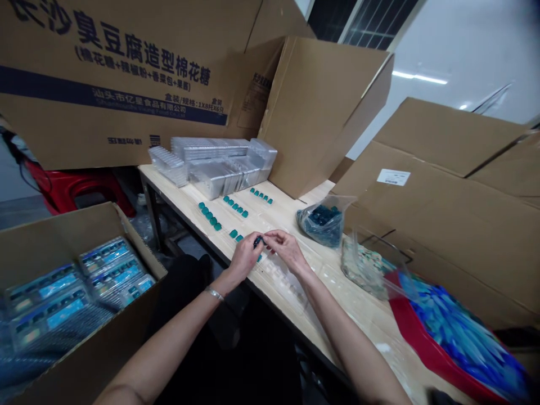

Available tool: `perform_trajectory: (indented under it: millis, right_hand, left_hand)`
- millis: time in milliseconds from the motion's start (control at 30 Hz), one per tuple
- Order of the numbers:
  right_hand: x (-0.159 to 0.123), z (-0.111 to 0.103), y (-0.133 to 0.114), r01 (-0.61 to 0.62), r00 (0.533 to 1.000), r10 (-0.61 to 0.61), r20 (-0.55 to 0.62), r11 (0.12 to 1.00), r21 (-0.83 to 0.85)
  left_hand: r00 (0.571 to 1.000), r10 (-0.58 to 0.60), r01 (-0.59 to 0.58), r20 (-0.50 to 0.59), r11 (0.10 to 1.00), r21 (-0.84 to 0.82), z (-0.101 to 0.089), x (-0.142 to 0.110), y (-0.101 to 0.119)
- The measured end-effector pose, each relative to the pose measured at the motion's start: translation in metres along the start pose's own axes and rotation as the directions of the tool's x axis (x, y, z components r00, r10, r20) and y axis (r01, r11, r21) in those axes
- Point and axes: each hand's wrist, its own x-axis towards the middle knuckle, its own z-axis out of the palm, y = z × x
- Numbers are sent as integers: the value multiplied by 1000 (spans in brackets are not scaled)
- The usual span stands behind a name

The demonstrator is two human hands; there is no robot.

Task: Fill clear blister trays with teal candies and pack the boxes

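My left hand [244, 257] and my right hand [287, 251] meet above the table, their fingertips pinching a small dark blue piece [257, 242]. Beneath them lies a transparent plastic blister tray [280, 281]. Several small teal pieces [210, 216] sit in a row on the wooden tabletop [291, 216], and two more rows [235, 206] lie farther along it. A transparent bag of dark blue pieces [320, 222] rests to the right of my right hand.
Stacked transparent trays [215, 167] stand at the table's far end against cardboard boxes [320, 112]. A red tub of blue packets [455, 332] sits right, and an open carton of packaged goods [63, 298] sits left. The table's near edge runs beneath my forearms.
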Motion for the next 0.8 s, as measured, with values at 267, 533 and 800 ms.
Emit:
perform_trajectory:
  millis: [267,533,800]
  right_hand:
    - [36,-8,3,58,997,-57,-57,998,5]
    - [127,-21,34,257,940,-326,-99,870,-422]
    - [148,-18,57,298,947,-319,35,836,-461]
  left_hand:
    - [984,-158,138,-80,967,-214,-12,18,-6]
    - [892,-436,396,118,629,-669,-32,35,-7]
    - [849,-441,435,291,270,-859,-37,60,-14]
